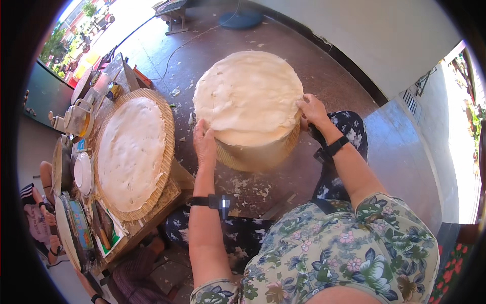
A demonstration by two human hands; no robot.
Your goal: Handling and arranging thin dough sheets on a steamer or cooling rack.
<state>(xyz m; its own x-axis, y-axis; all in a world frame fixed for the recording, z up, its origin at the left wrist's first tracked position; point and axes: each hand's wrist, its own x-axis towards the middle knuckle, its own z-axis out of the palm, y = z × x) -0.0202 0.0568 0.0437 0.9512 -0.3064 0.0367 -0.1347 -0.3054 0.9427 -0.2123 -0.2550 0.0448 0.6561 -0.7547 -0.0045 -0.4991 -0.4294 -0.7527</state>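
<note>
A tall stack of large, thin, round flatbreads (248,93) stands low before me on a round woven straw mat (237,161). Its top sheet is pale, slightly wrinkled, and ragged at the rim. My left hand (205,146) is at the near left edge, thumb and fingers pinching the rim. On the right side, my right hand (314,110) grips the edge between thumb and bent fingers. How many layers each hand holds is hidden. Another pale flatbread (131,154) lies on a second woven round mat (167,125) to my left.
A wooden table (172,193) carries that mat, a glass teapot (81,119), white plates (83,173) and a wooden-handled knife (104,237). Another person's hands (49,218) show at far left. Dry flakes (250,188) litter the floor; a cable (178,49) crosses it.
</note>
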